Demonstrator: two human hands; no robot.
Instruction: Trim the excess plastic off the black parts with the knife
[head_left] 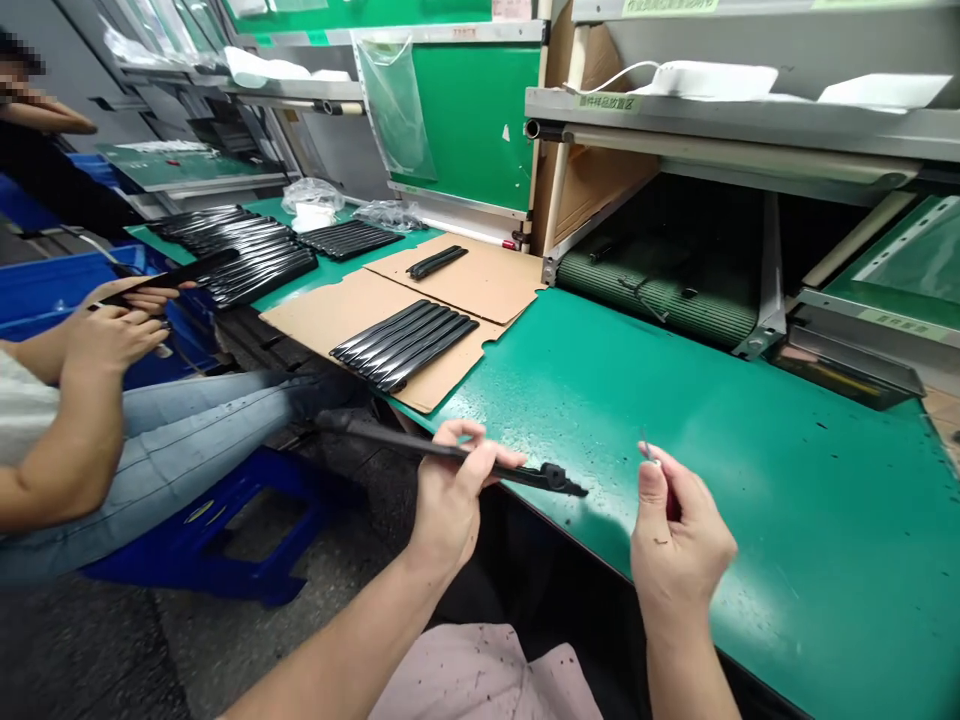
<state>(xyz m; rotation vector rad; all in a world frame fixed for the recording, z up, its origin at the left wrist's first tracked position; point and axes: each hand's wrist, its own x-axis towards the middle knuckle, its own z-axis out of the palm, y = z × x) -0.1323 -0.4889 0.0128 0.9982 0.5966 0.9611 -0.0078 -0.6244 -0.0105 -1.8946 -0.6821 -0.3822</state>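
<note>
My left hand (454, 490) is closed around a long black plastic strip (390, 440), held level over the near edge of the green table (675, 420). The strip's end fitting (559, 480) points right, toward my right hand. My right hand (675, 530) is closed in a pinch on a small thin tool (647, 450) whose tip sticks up above the fingers. The two hands are a short way apart and do not touch.
Several black strips (405, 345) lie on a cardboard sheet (442, 385), and two more strips (436, 262) on a second sheet behind. A co-worker's hands (120, 320) at left hold a black strip beside a large pile of strips (247, 260). A ribbed conveyor (660, 300) runs under the shelf.
</note>
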